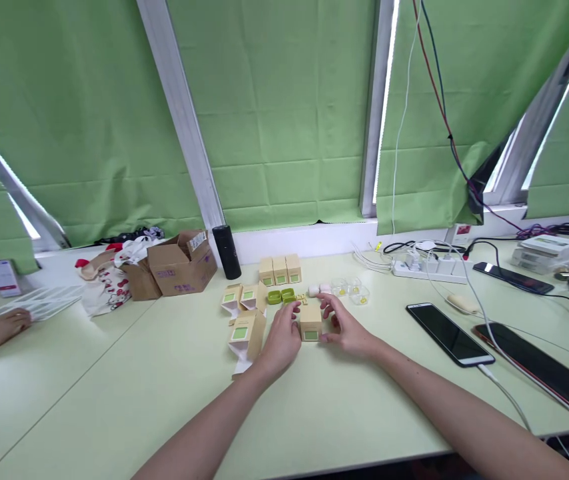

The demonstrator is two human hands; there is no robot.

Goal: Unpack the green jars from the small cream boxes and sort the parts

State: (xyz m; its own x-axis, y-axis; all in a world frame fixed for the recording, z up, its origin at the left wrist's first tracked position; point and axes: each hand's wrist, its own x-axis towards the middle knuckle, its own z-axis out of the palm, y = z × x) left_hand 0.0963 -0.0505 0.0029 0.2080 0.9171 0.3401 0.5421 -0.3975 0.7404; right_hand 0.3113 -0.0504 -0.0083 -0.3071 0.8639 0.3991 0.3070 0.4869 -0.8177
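A small kraft-paper box (310, 320) with a green label window stands upright on the table between my hands. My left hand (283, 339) rests against its left side, fingers curled along it. From the right, my right hand (348, 327) curves around the box, thumb at the lower corner and fingertips near the upper edge. Just left lies an opened box (247, 333) with its flaps out, and behind it are two more opened boxes (240, 297). Green square containers (281, 296), small pale pink cylinders (319, 289) and clear cups (352, 289) sit beyond my fingers.
Three closed boxes (280, 270) stand farther back, near a black cylinder (226, 252) and a cardboard carton (182, 263). Phones (449, 333) with cables and a power strip (429, 269) occupy the right. Another person's hand (7, 325) touches a white rack (49, 303) at far left.
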